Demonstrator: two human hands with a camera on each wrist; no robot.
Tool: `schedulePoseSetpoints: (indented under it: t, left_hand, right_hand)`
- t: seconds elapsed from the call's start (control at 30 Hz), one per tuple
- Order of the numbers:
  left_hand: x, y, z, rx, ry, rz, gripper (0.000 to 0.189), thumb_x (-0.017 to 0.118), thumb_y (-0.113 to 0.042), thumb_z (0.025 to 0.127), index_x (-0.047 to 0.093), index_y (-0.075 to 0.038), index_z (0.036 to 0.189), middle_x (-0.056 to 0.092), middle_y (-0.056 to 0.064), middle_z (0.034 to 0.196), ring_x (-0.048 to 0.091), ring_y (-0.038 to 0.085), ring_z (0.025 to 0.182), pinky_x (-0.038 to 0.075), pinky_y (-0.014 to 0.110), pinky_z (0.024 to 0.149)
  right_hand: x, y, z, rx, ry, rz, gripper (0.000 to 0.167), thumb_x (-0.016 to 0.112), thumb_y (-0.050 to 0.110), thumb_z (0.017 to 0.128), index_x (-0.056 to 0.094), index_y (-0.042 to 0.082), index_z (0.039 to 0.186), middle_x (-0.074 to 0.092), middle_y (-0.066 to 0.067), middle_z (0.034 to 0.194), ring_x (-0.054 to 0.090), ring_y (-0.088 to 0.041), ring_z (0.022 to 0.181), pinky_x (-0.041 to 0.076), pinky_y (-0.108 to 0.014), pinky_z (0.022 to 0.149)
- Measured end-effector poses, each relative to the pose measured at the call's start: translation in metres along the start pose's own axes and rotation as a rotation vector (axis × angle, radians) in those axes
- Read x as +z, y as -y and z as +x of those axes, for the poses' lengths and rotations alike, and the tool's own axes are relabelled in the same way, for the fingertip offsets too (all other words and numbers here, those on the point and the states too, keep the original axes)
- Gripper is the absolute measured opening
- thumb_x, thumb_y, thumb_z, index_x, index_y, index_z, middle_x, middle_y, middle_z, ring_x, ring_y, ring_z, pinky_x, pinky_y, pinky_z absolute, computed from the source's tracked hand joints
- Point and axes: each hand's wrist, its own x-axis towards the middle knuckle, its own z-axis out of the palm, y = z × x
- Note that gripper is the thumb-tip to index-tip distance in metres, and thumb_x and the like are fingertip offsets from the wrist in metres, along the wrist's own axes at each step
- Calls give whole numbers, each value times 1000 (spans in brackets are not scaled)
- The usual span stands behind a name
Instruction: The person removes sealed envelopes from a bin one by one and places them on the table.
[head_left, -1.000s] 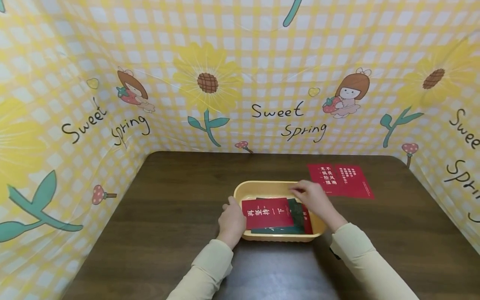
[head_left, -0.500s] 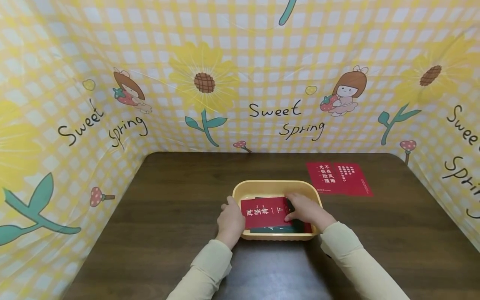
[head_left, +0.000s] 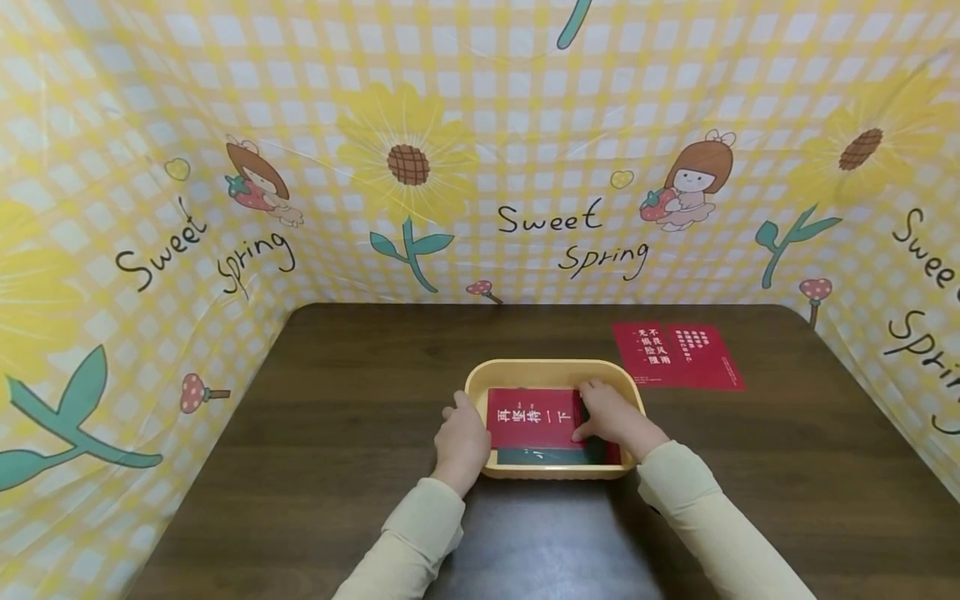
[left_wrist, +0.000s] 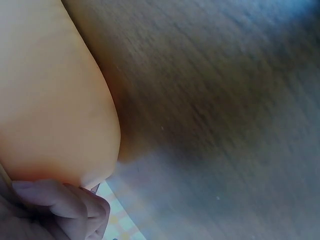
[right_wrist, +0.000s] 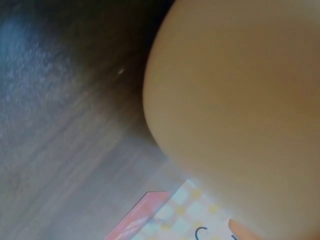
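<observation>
A yellow plastic basin [head_left: 551,367] stands on the dark wooden table, holding several cards. At its left rim, my left hand [head_left: 461,435] grips the wall; curled fingers [left_wrist: 75,207] show against the basin's side in the left wrist view. Inside, my right hand [head_left: 613,417] holds the right end of a red card [head_left: 525,427] with white characters, thumb at its near side and fingers at its far side. Under this card lies a dark green card [head_left: 551,457], partly covered. The basin's outer wall [right_wrist: 235,100] fills much of the right wrist view, hiding most of that hand.
Two red cards with white writing, a left one [head_left: 643,357] and a right one [head_left: 708,360], lie side by side on the table [head_left: 360,392] behind the basin to the right. A yellow checked cloth [head_left: 480,150] rises along the table's back and sides.
My right hand has come down from the basin's far right rim onto the red card's right end. The card has shifted slightly away and right. My left hand stays at the left rim.
</observation>
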Motion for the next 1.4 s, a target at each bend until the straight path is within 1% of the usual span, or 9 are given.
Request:
schedulePoseSetpoints:
  t: [0.2, 0.37, 0.6, 0.73, 0.87, 1.0, 1.13, 1.23, 1.4]
  left_hand:
    - [0, 1, 0, 6, -7, -15, 50, 73, -6, 84, 40, 3, 120, 46, 21, 87, 61, 37, 72, 54, 50, 69]
    - [-1, 2, -1, 21, -8, -14, 47, 72, -5, 85, 40, 4, 119, 47, 21, 87, 61, 38, 73, 53, 50, 68]
    - [-2, 0, 1, 26, -11, 6, 50, 72, -6, 85, 40, 4, 121, 47, 22, 87, 62, 38, 74, 53, 50, 68]
    - [-2, 0, 0, 29, -12, 10, 51, 73, -6, 84, 40, 5, 121, 47, 23, 87, 62, 38, 73, 53, 50, 67]
    - [-3, -1, 0, 45, -22, 10, 51, 74, -5, 82, 40, 4, 118, 47, 22, 86, 62, 38, 71, 53, 49, 64]
    - [-3, 0, 0, 46, -16, 2, 53, 75, -4, 79, 40, 5, 119, 47, 22, 86, 62, 37, 70, 54, 49, 64]
    - [-2, 1, 0, 36, -15, 3, 55, 75, -3, 77, 40, 5, 120, 47, 23, 87, 62, 37, 70, 54, 50, 66]
    - [-1, 2, 0, 37, -18, 13, 55, 76, -4, 78, 40, 5, 120, 47, 23, 87, 62, 38, 71, 54, 50, 65]
    - [-1, 1, -1, 47, -19, 18, 54, 73, -4, 82, 39, 5, 123, 48, 24, 89, 63, 39, 70, 53, 50, 65]
  right_hand:
    - [-2, 0, 2, -13, 72, 7, 83, 89, 21, 69, 46, -4, 136, 50, -24, 128, 46, -41, 118, 35, -53, 104]
    - [-2, 0, 2, -2, 74, 9, 82, 90, 21, 68, 47, -5, 132, 52, -22, 124, 47, -40, 116, 35, -53, 104]
    - [-2, 0, 0, -24, -21, 55, 66, 92, 18, 64, 46, -3, 107, 54, -12, 93, 55, -30, 94, 45, -46, 93]
    - [-4, 0, -3, -42, -65, 91, 60, 91, 12, 66, 44, 0, 100, 54, -12, 90, 57, -29, 90, 47, -44, 87]
    - [-9, -2, -5, -76, -86, 142, 47, 83, 7, 75, 43, 0, 99, 53, -10, 84, 58, -26, 74, 51, -41, 73]
    - [-14, -7, -7, -109, -122, 151, 30, 75, 9, 84, 50, -1, 99, 54, -5, 76, 54, -17, 61, 50, -33, 62]
    - [-19, -12, -11, -127, -196, 164, 15, 71, 11, 89, 63, -1, 93, 58, -1, 74, 52, -15, 66, 49, -33, 66]
    - [-23, -14, -17, -109, -244, 217, 12, 68, 11, 91, 69, -1, 91, 62, -2, 74, 53, -17, 67, 50, -33, 65]
    - [-31, -21, -35, 0, -319, 418, 17, 67, 11, 92, 71, -5, 98, 66, -5, 75, 60, -21, 67, 52, -35, 63]
